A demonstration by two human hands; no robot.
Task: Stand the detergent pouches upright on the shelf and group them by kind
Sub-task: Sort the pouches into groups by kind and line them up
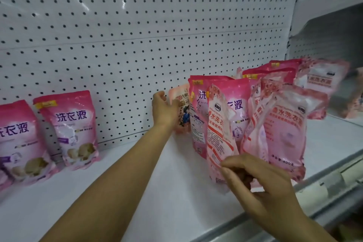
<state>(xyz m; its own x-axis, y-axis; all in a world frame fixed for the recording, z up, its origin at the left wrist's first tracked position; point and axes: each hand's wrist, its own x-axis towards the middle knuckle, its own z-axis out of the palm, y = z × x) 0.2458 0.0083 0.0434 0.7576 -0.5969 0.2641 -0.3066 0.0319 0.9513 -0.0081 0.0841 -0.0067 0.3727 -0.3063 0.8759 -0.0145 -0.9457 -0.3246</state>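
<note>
left hand [164,111] holds peach pouch [181,112], upright, left of pink stack [216,116] | right hand [257,175] pinches pale pouch [221,133] bottom, leaning, in front of stack | shelf [157,182]

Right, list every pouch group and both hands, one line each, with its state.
two pink pouches on the left: upright, against the pegboard.
peach pouch: upright, left hand curled on its edge.
dark pink pouch: standing, leaning.
pale pink pouches in front: tilted; right hand pinches one's lower end.
back right pouches: stacked, blurred.
</note>
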